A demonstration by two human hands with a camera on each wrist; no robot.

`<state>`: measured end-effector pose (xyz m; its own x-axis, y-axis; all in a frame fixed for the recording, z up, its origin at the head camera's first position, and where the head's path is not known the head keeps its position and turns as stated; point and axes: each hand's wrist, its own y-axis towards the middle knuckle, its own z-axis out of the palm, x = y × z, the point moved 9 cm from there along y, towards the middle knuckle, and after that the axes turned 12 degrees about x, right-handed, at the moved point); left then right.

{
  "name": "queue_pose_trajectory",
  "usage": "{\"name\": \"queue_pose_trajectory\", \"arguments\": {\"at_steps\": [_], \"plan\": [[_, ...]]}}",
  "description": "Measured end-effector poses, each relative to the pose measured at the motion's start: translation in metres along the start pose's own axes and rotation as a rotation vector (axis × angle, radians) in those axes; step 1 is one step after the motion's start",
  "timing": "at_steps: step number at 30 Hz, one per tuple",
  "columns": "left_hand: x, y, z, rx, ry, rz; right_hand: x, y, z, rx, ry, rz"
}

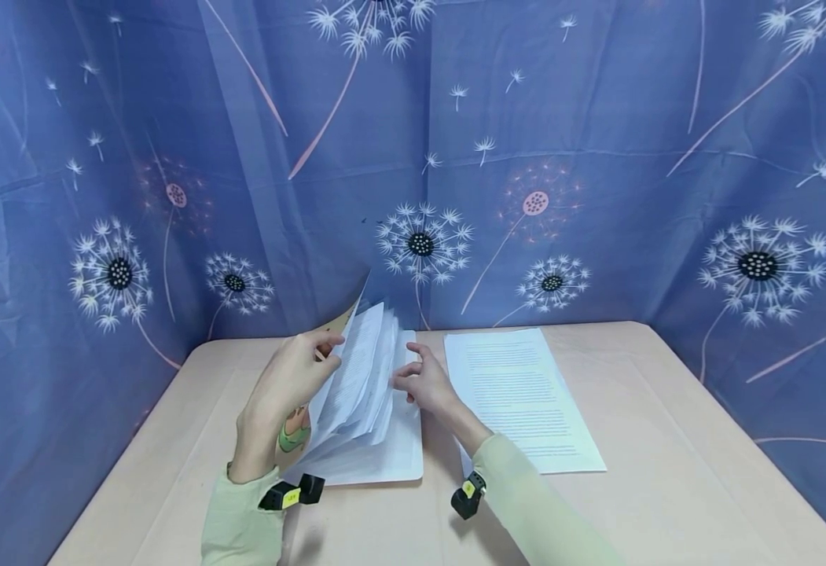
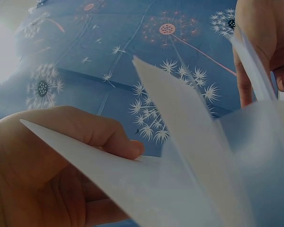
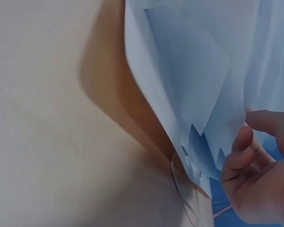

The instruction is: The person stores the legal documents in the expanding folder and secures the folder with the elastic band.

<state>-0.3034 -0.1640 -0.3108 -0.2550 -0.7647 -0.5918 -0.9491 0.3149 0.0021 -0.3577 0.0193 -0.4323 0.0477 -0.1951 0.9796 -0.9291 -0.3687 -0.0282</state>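
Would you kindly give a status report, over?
Left hand gripping open booklet; right hand beside its fanned pages; printed sheets to the right, not blocking.

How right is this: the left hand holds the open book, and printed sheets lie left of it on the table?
Only the side is wrong: in the head view, the printed sheets lie to the right of the open book on the table. The left hand does hold the book.

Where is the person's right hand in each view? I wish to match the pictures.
Head: right hand just below centre, beside pages.
Left wrist: right hand at upper right, partly behind pages.
Right wrist: right hand at lower right edge.
Shared landmark: blue curtain, barely showing in right wrist.
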Motion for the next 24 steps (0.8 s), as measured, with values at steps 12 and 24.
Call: {"name": "queue_pose_trajectory", "arguments": {"at_steps": [12,24], "plan": [[0.0,0.0,0.001,-0.003,-0.001,0.012,0.016,-0.023,-0.022,0.098,-0.179,-0.073],[0.0,0.001,0.003,-0.002,0.002,0.01,0.01,-0.062,-0.077,0.068,-0.367,-0.01]]}}
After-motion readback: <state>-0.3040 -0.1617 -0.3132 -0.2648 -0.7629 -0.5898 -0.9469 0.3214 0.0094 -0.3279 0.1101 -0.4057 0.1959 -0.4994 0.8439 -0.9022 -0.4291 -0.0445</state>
